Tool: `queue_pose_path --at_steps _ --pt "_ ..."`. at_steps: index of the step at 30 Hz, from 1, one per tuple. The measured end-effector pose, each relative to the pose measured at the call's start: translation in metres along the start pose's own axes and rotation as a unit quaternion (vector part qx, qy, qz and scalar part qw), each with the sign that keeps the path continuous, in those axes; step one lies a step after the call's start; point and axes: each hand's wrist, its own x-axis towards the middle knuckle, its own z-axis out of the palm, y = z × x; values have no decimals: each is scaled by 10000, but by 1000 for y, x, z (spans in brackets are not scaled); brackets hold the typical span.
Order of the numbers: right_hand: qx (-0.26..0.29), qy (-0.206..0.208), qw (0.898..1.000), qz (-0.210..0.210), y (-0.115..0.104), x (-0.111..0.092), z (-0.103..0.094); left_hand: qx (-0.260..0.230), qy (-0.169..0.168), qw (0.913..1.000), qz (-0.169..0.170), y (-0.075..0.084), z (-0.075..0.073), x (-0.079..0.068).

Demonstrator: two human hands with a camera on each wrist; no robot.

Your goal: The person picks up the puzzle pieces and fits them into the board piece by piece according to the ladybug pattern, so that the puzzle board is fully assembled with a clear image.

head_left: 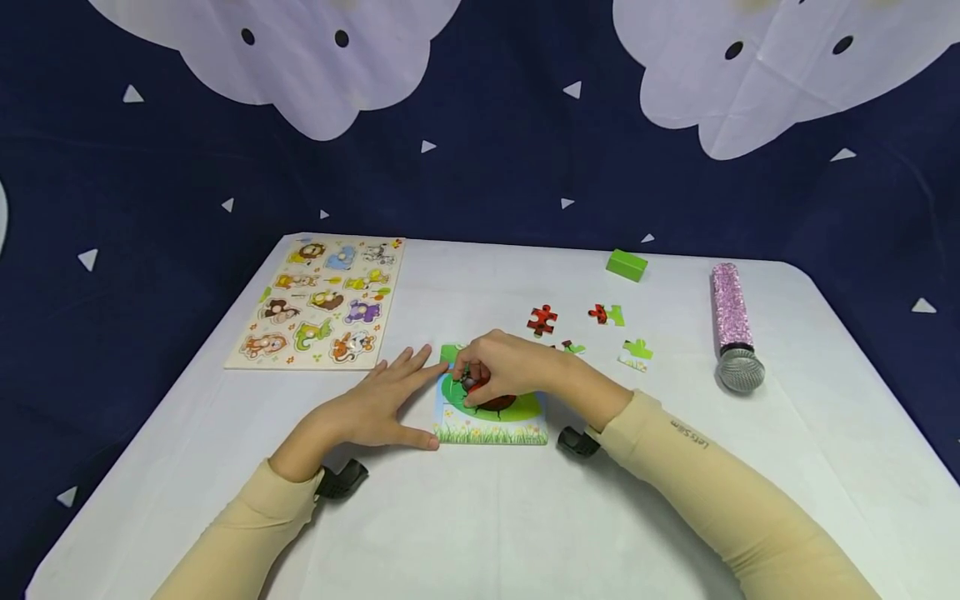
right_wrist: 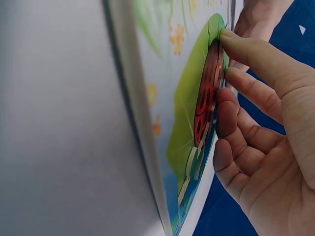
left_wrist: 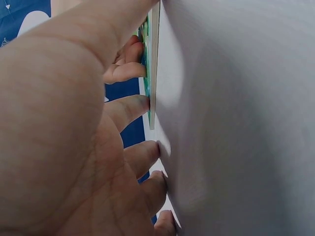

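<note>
A small ladybug jigsaw board [head_left: 491, 435] lies flat on the table, and raised gaps show in its picture in the right wrist view. My right hand [head_left: 506, 367] reaches over it, thumb and index finger on either side of a puzzle piece [head_left: 472, 382] at the ladybug's head, against the board. Its other fingers are curled in the right wrist view [right_wrist: 266, 132]. My left hand [head_left: 378, 408] spreads flat at the board's left side. Its index finger and thumb touch the board's edge, and the other fingertips rest on the table.
Several loose jigsaw pieces [head_left: 542, 321] lie right of and behind the board. A green block [head_left: 627, 265] sits at the back. A pink glittery microphone [head_left: 731, 312] lies at the right. An animal peg puzzle [head_left: 330, 292] lies back left, before a dark blue curtain [head_left: 495, 183].
</note>
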Motion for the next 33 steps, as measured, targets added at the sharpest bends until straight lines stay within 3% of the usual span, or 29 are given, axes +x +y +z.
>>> queue_pose_path --at_steps 21,28,33 --pt "-233 -66 9997 53 -5 0 0 49 -10 10000 -42 -2 0 -2" --pt "-150 -274 9995 26 -3 -8 -8 88 -9 10000 -37 -2 0 -1" --pt "-161 -156 9997 51 4 -15 -16 147 61 9999 16 -2 0 1"
